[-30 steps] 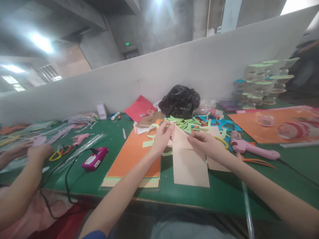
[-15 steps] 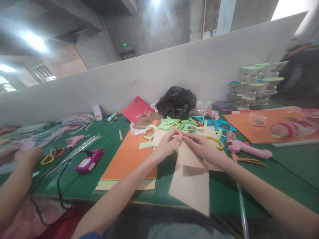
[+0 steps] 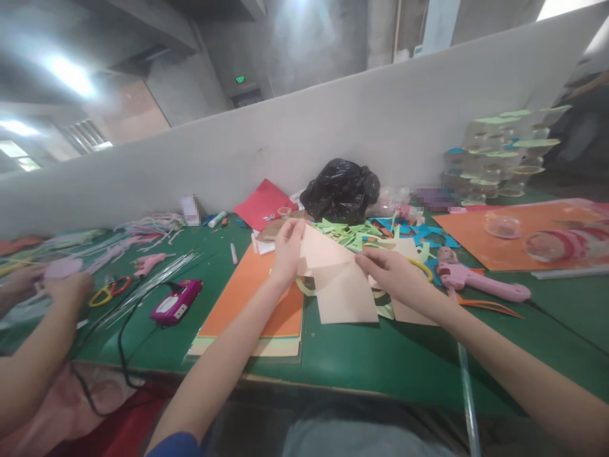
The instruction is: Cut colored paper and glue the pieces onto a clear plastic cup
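Between my two hands hangs a cream sheet of paper (image 3: 346, 295), creased across and tilted above the green table (image 3: 333, 368). My left hand (image 3: 289, 247) pinches its upper left corner, and the fingers of my right hand (image 3: 385, 270) close on its right edge. Under my right wrist lies another cream paper piece (image 3: 410, 310). A yellow scissor-like handle (image 3: 423, 270) shows partly behind that wrist. Light green paper scraps (image 3: 347, 233) sit just beyond the sheet. Left of it lies a stack of coloured sheets with an orange sheet (image 3: 252, 298) on top.
At right lie a pink glue gun (image 3: 469, 281) with a clear stick, and a red-banded bottle (image 3: 566, 246). A black plastic bag (image 3: 340, 190) stands against the partition. At left are scissors (image 3: 109, 292), a purple box with a cable (image 3: 177, 303) and another person's hands (image 3: 66, 282).
My hands, close together at the sheet's top half a second ago, have moved apart, the left going leftward. The sheet is now spread between them, its lower edge higher than before.
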A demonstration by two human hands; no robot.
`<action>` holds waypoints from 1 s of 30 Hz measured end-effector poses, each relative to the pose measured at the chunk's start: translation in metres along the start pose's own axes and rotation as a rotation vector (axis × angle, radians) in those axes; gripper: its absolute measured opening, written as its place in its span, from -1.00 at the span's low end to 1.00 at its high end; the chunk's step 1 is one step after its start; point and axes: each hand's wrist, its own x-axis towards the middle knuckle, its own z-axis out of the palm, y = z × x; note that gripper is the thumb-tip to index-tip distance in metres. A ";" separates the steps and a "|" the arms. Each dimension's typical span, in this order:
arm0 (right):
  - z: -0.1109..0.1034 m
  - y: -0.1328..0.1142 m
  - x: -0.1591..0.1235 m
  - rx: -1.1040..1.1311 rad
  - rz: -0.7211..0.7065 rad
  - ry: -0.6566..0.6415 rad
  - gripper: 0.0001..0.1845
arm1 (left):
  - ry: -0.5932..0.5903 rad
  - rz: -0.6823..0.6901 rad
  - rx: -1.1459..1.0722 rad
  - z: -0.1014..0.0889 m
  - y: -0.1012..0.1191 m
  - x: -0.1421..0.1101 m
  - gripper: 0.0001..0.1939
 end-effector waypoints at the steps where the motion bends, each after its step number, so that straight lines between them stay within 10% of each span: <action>1: 0.000 0.002 0.000 -0.014 -0.004 0.006 -0.61 | 0.009 -0.003 -0.007 -0.002 -0.002 0.002 -0.78; 13: -0.005 0.008 0.000 -0.190 -0.052 0.108 -0.70 | -0.080 0.240 0.529 -0.014 0.000 0.006 -0.85; 18: -0.011 0.013 0.002 -0.431 -0.128 0.177 -0.66 | -0.428 0.478 0.775 -0.016 0.030 0.002 -0.59; 25: -0.015 0.018 0.006 -0.486 -0.385 0.161 -0.65 | -0.838 0.236 0.793 -0.010 0.049 -0.001 -0.67; 30: -0.020 0.018 0.007 -0.354 -0.367 0.249 -0.61 | -0.866 0.062 0.561 -0.007 0.047 0.002 -0.78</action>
